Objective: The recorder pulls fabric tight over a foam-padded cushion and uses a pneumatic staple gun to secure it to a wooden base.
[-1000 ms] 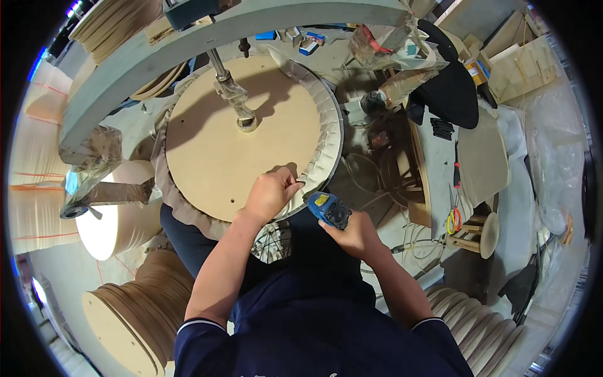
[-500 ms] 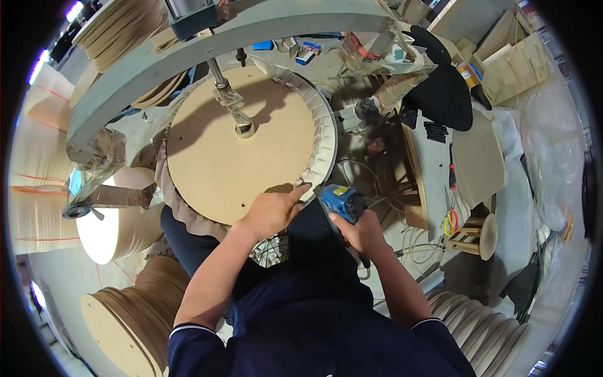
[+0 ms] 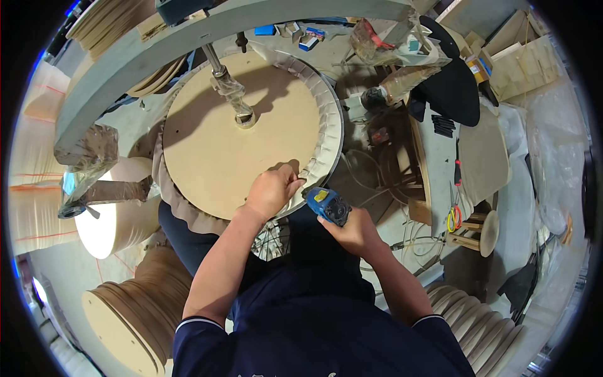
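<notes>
A large round tan board lies before me, with pale fabric folded over its edge in pleats along the right. Along the left and lower left, the fabric hangs loose in waves. My left hand is at the board's lower right edge, thumb and fingers pinched together on the fabric edge. Just right of it, my right hand grips a blue staple gun, its nose close to the pleated rim. The exact contact at the nose is hidden.
A press rod wrapped in plastic stands on the board's middle, under a curved grey arm. Scissors and a screwdriver lie on the right-hand table. Stacked round boards stand lower left; a wooden stool is at right.
My left hand's extended index finger has curled into a pinch on the fabric. The staple gun has shifted slightly left and down, its body turned. The whole view has shifted a little.
</notes>
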The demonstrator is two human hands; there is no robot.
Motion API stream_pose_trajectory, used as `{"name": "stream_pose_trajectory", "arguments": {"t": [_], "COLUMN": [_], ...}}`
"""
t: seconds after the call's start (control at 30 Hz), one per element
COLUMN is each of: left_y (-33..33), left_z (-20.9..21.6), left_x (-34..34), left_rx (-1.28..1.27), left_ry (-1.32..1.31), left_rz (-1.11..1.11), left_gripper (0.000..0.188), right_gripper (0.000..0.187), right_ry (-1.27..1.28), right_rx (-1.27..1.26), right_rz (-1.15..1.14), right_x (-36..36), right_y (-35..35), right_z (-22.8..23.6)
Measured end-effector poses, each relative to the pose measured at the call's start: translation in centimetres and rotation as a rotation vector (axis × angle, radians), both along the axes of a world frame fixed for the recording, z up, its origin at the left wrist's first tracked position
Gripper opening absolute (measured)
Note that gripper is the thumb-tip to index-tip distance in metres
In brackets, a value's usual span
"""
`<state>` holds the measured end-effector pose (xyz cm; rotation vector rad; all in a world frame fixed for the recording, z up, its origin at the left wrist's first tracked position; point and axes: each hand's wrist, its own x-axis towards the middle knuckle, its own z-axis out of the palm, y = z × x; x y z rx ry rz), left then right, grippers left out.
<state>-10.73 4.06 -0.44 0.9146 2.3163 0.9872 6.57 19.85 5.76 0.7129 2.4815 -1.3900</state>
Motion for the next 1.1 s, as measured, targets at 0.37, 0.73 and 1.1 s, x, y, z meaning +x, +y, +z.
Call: {"name": "stream_pose_trajectory", "arguments": {"t": [0.37,0.73,1.1], "left_y": [1.6,-1.0,0.2], "left_z": [0.4,1.1,0.3], "left_x": [1.4,0.7,0.3], "left_rx": [0.037,-0.065,-0.029], "left_ry": [0.066,0.094,0.027], "left_rz": [0.119,-0.193,-0.007], "left_gripper": [0.026,0.025,0.025], "right_gripper": [0.035,0.038,0.038], "right_ry": [0.049,0.005,-0.029], "right_rx": [0.026,0.045,0.028], "right_rz": [-0.102,-0.021,-0.015], "right_x": [-0.8,2.1,-0.9], "right_y": [1.2,0.7,-0.9], "right_z": [0.1,0.6,0.1]}}
